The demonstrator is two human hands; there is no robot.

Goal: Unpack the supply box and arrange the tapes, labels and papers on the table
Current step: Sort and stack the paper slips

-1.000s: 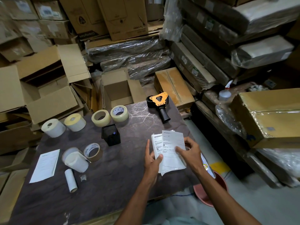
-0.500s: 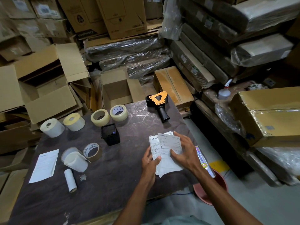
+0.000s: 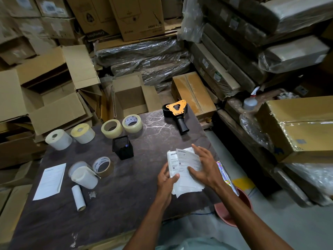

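Squaring up a stack of printed papers (image 3: 185,170) at about four o'clock on the dark table (image 3: 126,204), we are judging the unpacking mostly done. Our left hand (image 3: 166,179) is curling its fingers under the stack's left edge with the thumb pinching on top, while our right hand (image 3: 204,168) is lying spread and flat over the right side, pressing the sheets down.

Already laid out: two clear tape rolls (image 3: 122,126) sitting side by side at twelve o'clock, two label rolls (image 3: 69,136) standing at ten o'clock, a brown tape roll (image 3: 103,166) leaning near the centre-left, touching a white label roll (image 3: 83,176) lying on its side, a bare cardboard core (image 3: 78,197) at seven o'clock, and a single sheet (image 3: 50,181) lying at eight o'clock. A tape dispenser (image 3: 177,111) is resting at one o'clock and a black mesh pen cup (image 3: 122,147) is standing mid-table.

What is probably left is setting this stack down neatly; we cannot tell whether the open carton (image 3: 133,98) beyond the far edge is holding anything more.

Nothing is blocking the spot under our hands. A shiny foil strip (image 3: 225,175) is lying along the table's right edge just beside the stack, and a pink bucket (image 3: 234,208) is sitting on the floor below, where sheets could slip.
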